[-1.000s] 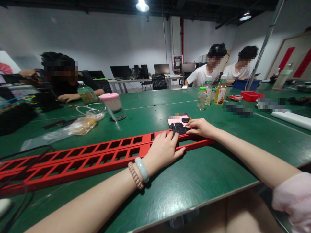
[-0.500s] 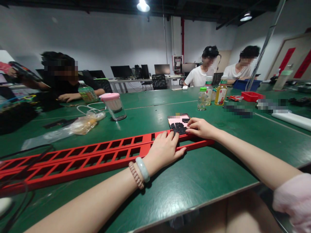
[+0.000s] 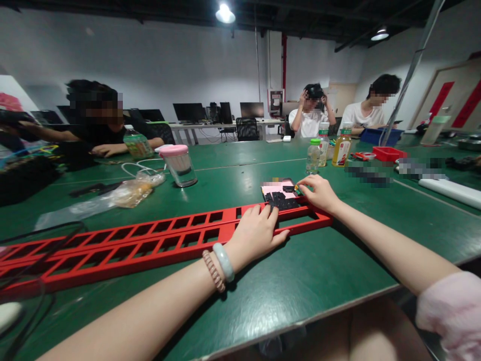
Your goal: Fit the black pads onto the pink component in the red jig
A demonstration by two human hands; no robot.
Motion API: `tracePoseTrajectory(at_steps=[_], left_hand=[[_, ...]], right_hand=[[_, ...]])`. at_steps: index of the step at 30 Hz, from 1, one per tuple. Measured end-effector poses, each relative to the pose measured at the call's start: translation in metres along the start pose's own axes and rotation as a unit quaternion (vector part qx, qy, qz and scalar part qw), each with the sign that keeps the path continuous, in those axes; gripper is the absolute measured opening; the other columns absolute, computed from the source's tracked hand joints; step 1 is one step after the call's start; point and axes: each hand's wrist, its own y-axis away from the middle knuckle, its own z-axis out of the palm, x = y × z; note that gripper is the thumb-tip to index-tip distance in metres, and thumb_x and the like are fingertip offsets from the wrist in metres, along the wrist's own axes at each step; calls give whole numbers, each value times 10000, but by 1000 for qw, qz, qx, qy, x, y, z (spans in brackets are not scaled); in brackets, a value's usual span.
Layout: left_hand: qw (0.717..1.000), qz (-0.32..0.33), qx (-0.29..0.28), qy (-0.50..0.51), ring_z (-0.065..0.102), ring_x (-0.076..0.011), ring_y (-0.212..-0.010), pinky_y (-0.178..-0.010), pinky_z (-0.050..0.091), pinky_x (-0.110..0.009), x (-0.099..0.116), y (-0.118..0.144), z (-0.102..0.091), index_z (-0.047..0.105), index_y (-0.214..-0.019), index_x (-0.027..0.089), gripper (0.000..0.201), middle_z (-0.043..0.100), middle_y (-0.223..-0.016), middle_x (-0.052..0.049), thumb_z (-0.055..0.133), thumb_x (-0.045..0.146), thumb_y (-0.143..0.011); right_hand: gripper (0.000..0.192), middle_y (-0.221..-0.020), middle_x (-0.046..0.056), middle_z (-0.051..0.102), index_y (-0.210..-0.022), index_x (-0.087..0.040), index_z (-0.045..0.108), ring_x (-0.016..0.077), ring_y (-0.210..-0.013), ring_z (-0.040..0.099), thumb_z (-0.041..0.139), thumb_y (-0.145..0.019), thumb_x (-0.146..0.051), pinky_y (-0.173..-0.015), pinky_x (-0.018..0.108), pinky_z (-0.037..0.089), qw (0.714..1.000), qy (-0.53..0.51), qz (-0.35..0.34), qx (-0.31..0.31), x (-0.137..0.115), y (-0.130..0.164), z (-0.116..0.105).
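A long red frame (image 3: pixel 225 231) with rows of rectangular openings lies across the table. My left hand (image 3: pixel 252 228) rests over its right part, fingers spread, fingertips touching the edge of a cluster of black pieces (image 3: pixel 282 201). These pieces lie on a flat item with a pink surface (image 3: pixel 271 189), just behind the frame. My right hand (image 3: pixel 319 194) is at the right edge of that item, thumb and fingers pinched together. Something small, yellow and green, shows at its fingertips; its kind is too small to tell.
A pink-lidded glass jar (image 3: pixel 179 168) and a clear plastic bag (image 3: pixel 124 195) stand and lie at left. Several bottles (image 3: pixel 341 148), a red tray (image 3: pixel 389 154) and a blue bin (image 3: pixel 381 136) are at right. A dark cable (image 3: pixel 41 245) crosses the frame's left end. People sit across the table.
My right hand has moved slightly right and away from the black pieces, uncovering the frame's right end. My left hand stays put. A person across has raised both hands to their head.
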Motion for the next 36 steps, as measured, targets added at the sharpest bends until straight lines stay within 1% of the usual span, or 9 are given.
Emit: tracePoseTrajectory(at_steps=[2,10,16,22,25,27,32,34,36], left_hand=[[1000,1,0,2,493,-287,-1032,-866,389,-409,0,0,0,501,-1128,109,539,555,-1085,-155,337,546,-858],[1000,1,6,2,485,-294,-1050,-866,389,-411,0,0,1,496,-1138,98,551,558,-1084,-162,344,546,-855],[1000,-2,9,-1,493,-290,-1035,-861,391,-407,0,0,2,498,-1137,107,547,559,-1085,-158,351,550,-852],[1000,0,7,3,496,-289,-1026,-860,391,-411,0,0,1,506,-1122,110,542,558,-1084,-160,343,552,-854],[1000,1,4,1,494,-290,-1027,-860,391,-413,0,0,2,507,-1125,109,546,559,-1083,-159,335,553,-856],[1000,1,4,0,489,-292,-1035,-861,389,-415,0,0,2,499,-1142,106,558,559,-1081,-160,332,555,-857],[1000,1,3,-4,487,-291,-1029,-858,389,-415,0,0,3,489,-1168,104,580,562,-1075,-155,331,564,-853],[1000,1,2,-5,490,-288,-1019,-857,391,-410,0,-1,3,495,-1160,106,577,561,-1075,-151,334,566,-851],[1000,0,3,-4,494,-285,-1008,-853,392,-408,0,-1,2,495,-1160,108,576,562,-1073,-150,336,567,-850]], right_hand=[[232,-905,62,667,-878,-170,687,193,-869,553,484,-819,-265,-825,314,393,1000,15,19,-8,7,-2,2],[349,-1048,58,634,-916,-221,710,221,-1011,486,402,-868,-380,-895,370,333,987,53,19,-153,21,-4,13],[385,-1101,55,608,-1084,-283,637,260,-1055,414,355,-880,-447,-857,425,335,983,60,26,-174,11,-3,7],[385,-1108,63,607,-1001,-307,668,293,-1061,405,356,-869,-491,-847,494,324,974,52,26,-219,5,-3,5],[341,-1050,72,630,-1000,-258,661,267,-1049,452,403,-858,-430,-891,477,327,982,-28,44,-181,9,-4,8],[305,-992,69,644,-1019,-220,630,222,-974,524,444,-834,-376,-894,426,364,977,-142,85,-134,12,-5,11],[286,-837,21,655,-942,-190,546,164,-808,609,595,-686,-308,-848,362,440,879,-420,215,-67,18,-6,16],[292,-832,16,658,-914,-193,532,166,-818,616,621,-657,-300,-856,368,442,862,-447,228,-68,19,-6,16],[295,-863,27,662,-931,-192,530,171,-838,618,613,-667,-294,-855,370,445,865,-441,227,-71,18,-6,15]])
